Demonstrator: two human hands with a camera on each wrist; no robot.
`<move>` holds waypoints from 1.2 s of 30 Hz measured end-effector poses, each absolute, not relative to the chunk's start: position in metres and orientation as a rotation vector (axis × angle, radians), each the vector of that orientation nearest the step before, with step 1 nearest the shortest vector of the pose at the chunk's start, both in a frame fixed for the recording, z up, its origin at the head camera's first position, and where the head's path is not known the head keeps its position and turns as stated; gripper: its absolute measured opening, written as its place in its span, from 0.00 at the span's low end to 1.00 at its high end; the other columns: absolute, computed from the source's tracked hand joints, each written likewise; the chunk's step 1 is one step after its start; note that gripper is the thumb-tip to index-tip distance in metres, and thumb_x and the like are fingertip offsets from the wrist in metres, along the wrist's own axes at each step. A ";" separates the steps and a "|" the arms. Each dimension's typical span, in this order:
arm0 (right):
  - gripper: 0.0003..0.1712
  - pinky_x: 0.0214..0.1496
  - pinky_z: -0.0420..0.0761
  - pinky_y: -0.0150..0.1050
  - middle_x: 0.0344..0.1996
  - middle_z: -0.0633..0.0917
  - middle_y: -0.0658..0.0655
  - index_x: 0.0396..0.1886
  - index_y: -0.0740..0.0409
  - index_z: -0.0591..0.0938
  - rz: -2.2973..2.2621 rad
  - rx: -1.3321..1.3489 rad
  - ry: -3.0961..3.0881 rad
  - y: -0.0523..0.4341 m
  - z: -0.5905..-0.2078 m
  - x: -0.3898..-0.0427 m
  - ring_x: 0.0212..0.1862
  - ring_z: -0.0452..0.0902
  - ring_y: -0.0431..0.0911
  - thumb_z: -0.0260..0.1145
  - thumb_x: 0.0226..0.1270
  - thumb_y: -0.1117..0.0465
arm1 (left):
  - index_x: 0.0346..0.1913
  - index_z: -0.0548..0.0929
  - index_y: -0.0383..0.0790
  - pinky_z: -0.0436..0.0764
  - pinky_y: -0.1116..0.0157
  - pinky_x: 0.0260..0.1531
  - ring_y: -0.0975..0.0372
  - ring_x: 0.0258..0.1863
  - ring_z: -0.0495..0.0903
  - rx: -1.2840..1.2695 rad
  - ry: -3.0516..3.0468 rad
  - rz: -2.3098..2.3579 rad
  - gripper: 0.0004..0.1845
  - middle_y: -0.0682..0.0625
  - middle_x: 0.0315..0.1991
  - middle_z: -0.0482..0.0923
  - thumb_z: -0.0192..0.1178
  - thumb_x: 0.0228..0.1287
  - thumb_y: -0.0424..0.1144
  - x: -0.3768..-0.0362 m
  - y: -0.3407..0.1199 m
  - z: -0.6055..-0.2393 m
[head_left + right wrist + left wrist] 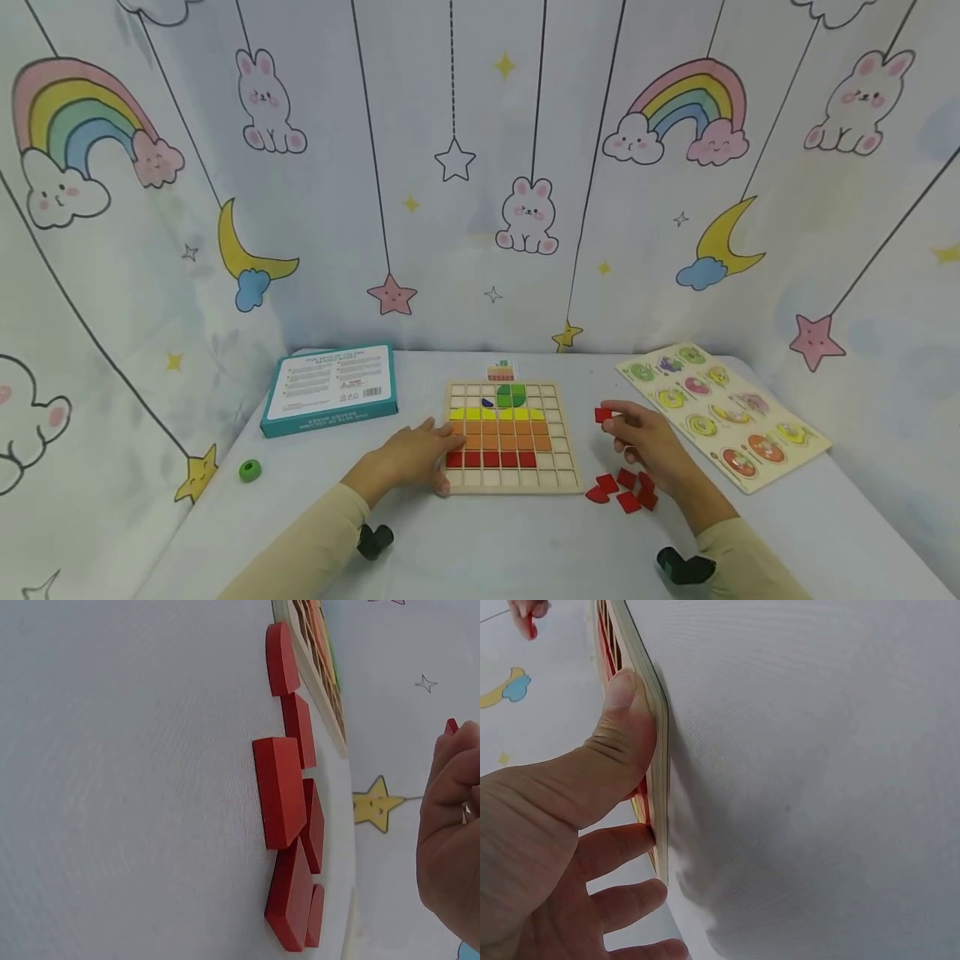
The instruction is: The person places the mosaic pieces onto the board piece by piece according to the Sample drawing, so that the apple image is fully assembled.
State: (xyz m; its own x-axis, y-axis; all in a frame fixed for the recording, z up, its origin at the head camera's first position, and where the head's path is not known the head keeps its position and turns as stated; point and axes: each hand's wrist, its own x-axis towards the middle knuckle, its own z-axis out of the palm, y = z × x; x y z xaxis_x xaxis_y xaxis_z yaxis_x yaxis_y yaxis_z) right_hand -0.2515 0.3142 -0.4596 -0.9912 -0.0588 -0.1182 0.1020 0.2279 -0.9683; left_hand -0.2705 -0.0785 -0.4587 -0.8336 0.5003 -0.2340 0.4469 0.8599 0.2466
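Note:
A wooden grid board [513, 477] lies on the table, with a red row [491, 459], orange rows, a yellow row and a green round shape [511, 396] set in its cells. My left hand [405, 461] rests at the board's left side, fingers spread over it. Its thumb [626, 712] presses on the board's rim in the left wrist view. To the right of the board, my right hand [648, 437] pinches a red square tile [602, 414] above the table. Below that hand lie several loose red tiles [627, 478], one with a rounded side.
A small picture card [501, 371] lies behind the board. At the back left is a teal-edged box [330, 387], with a green bead [250, 471] in front of it. A fruit picture board [720, 412] lies at the right. A patterned cloth hangs behind the table.

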 end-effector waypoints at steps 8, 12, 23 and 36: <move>0.28 0.31 0.81 0.36 0.44 0.79 0.68 0.69 0.57 0.73 -1.794 0.055 2.323 0.283 -0.473 -0.257 0.33 0.77 0.50 0.66 0.73 0.58 | 0.72 0.75 0.55 0.64 0.37 0.70 0.43 0.78 0.58 0.711 2.726 0.266 0.44 0.48 0.77 0.65 0.78 0.49 0.55 -0.268 -0.080 -0.462; 0.22 0.28 0.81 0.36 0.36 0.81 0.62 0.61 0.62 0.75 -1.692 -0.012 2.308 0.265 -0.475 -0.258 0.28 0.77 0.48 0.67 0.71 0.62 | 0.72 0.75 0.54 0.64 0.36 0.69 0.42 0.77 0.58 0.731 2.740 0.263 0.44 0.48 0.77 0.65 0.78 0.50 0.55 -0.270 -0.081 -0.462; 0.14 0.24 0.77 0.36 0.31 0.79 0.55 0.48 0.51 0.84 -1.214 -0.058 2.606 0.234 -0.476 -0.254 0.27 0.76 0.46 0.74 0.63 0.59 | 0.73 0.74 0.54 0.63 0.36 0.70 0.43 0.78 0.58 0.715 2.735 0.280 0.44 0.48 0.77 0.65 0.78 0.50 0.54 -0.270 -0.078 -0.455; 0.25 0.25 0.74 0.35 0.35 0.79 0.64 0.65 0.59 0.78 -1.644 0.050 2.448 0.309 -0.452 -0.243 0.26 0.71 0.46 0.66 0.74 0.53 | 0.73 0.74 0.53 0.64 0.36 0.70 0.43 0.78 0.58 0.725 2.744 0.273 0.44 0.47 0.77 0.65 0.78 0.50 0.55 -0.271 -0.078 -0.456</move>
State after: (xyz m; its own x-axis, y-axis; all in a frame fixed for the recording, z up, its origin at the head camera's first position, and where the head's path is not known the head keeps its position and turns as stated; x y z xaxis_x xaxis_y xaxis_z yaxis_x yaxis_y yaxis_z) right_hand -0.2435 0.3093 -0.4518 -0.9810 -0.0789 -0.1773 0.1344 0.3833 -0.9138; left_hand -0.2712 -0.0776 -0.4556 -0.8316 0.5065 -0.2278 0.4516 0.8555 0.2535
